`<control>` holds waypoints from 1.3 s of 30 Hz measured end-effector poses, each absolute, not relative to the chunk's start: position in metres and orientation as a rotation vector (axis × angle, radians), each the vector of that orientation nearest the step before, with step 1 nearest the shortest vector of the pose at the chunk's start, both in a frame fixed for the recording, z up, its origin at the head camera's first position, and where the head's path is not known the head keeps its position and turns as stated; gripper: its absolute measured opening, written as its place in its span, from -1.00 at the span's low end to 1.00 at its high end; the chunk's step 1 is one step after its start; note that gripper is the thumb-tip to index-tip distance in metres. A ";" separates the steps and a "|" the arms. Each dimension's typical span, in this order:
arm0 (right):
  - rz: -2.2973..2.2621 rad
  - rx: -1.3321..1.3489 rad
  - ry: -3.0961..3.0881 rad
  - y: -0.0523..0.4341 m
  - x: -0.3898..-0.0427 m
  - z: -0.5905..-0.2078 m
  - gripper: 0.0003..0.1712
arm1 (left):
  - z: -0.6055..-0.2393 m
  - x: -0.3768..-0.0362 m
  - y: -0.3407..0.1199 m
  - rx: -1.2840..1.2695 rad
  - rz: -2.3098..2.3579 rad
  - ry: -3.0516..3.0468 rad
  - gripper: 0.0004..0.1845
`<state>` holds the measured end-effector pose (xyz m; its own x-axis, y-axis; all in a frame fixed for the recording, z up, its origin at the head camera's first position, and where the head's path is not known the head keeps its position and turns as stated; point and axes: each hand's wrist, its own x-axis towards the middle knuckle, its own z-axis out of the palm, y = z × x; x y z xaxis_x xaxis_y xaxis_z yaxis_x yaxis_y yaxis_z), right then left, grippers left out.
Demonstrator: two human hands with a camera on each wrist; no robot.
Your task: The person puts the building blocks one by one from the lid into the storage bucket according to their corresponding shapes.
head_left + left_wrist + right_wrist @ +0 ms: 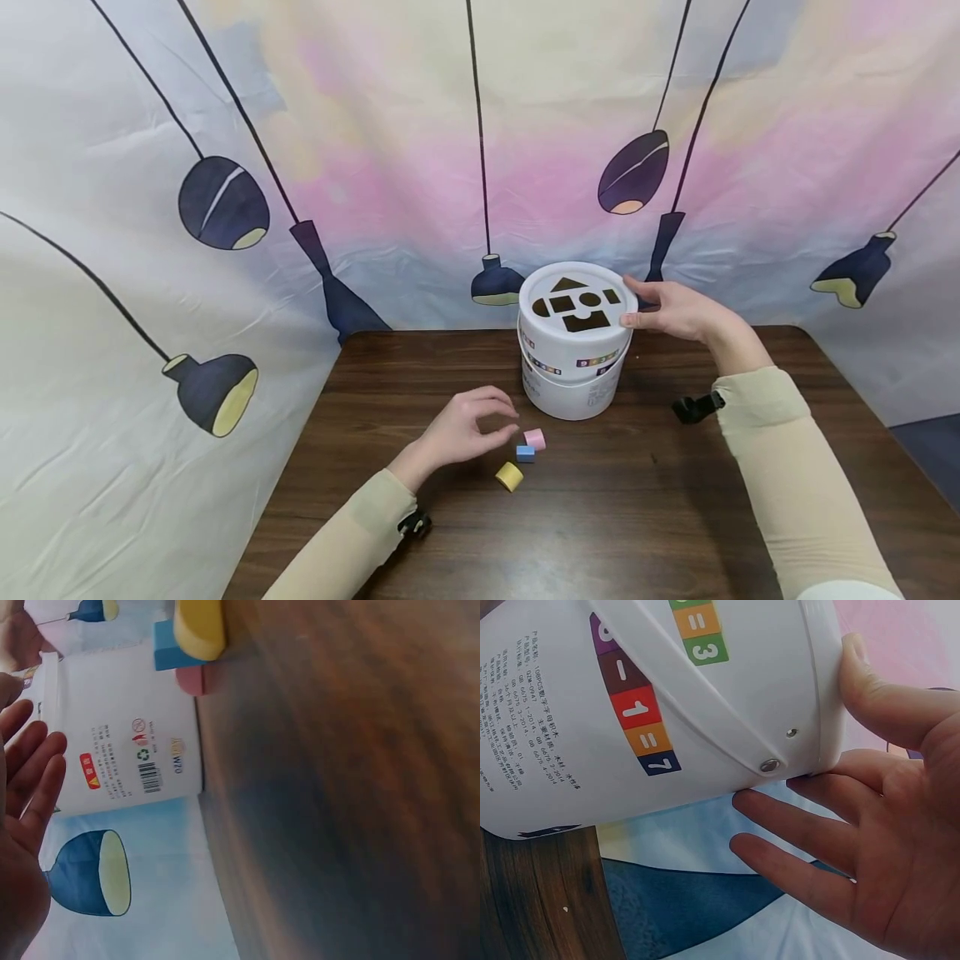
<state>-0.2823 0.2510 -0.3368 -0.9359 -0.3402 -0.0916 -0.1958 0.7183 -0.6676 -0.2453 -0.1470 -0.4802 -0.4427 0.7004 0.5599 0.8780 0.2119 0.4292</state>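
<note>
A white bucket stands upright at the back of the table, its white lid cut with several dark shaped holes. At the lid's right edge my right hand holds the rim, thumb on one side and fingers along the bucket's wall. My left hand hovers over the table in front of the bucket, fingers loosely bent and nothing between them. Just right of it lie a pink block, a blue block and a yellow block. In the left wrist view its fingers spread apart from the blocks.
The brown wooden table reaches back to a hanging cloth printed with lamps, close behind the bucket. A thin white handle hangs along the bucket's side. Dark straps sit at both cuffs.
</note>
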 end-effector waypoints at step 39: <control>-1.154 -0.411 2.626 0.251 -0.281 -0.339 0.06 | -0.499 -0.231 -0.153 -1.743 -0.820 -2.767 -0.74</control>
<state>-0.2814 0.2513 -0.3392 -0.9308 -0.3496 -0.1072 -0.1576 0.6480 -0.7452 -0.2307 -0.1529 -0.4987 -0.4464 0.8927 0.0612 0.7818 0.3559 0.5120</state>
